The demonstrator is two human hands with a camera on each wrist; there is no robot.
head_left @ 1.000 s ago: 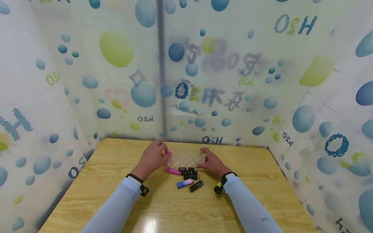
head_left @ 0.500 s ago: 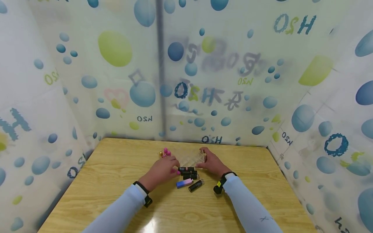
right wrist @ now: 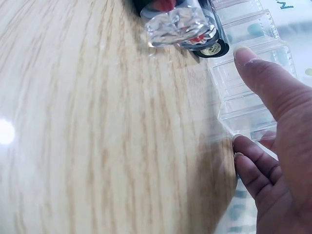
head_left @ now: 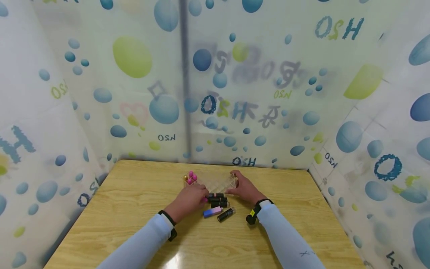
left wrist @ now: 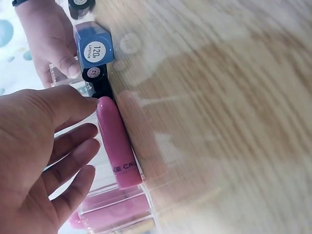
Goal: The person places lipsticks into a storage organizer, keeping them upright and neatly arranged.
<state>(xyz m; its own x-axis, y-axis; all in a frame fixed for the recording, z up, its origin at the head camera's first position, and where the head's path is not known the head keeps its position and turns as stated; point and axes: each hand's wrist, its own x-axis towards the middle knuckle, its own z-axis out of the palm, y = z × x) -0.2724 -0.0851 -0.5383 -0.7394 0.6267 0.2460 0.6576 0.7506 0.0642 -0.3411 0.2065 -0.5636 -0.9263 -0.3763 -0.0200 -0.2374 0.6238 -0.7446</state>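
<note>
A clear, compartmented lipstick organizer (head_left: 216,182) stands on the table. My right hand (head_left: 246,189) grips its right end, thumb on the near side and fingertips at the end wall in the right wrist view. Pink lipsticks (head_left: 190,174) and a gold one (head_left: 185,178) stand in its left compartments. My left hand (head_left: 188,201) is at the organizer's near side, its fingertips pinching the end of a loose pink lipstick (left wrist: 117,146). That lipstick lies low along the organizer and is mostly covered by the hand in the head view.
Several black lipsticks (head_left: 219,200) lie beside the left fingertips, in front of the organizer. Nearer me are a blue-and-lilac lipstick (head_left: 212,212) and a black one with a clear end (head_left: 226,215). A patterned curtain (head_left: 161,149) borders the wooden table (head_left: 134,209) at the back.
My left hand has left the organizer's left end, where a pink lipstick now stands, and moved right and nearer to the loose pink lipstick. My right hand keeps its hold on the organizer.
</note>
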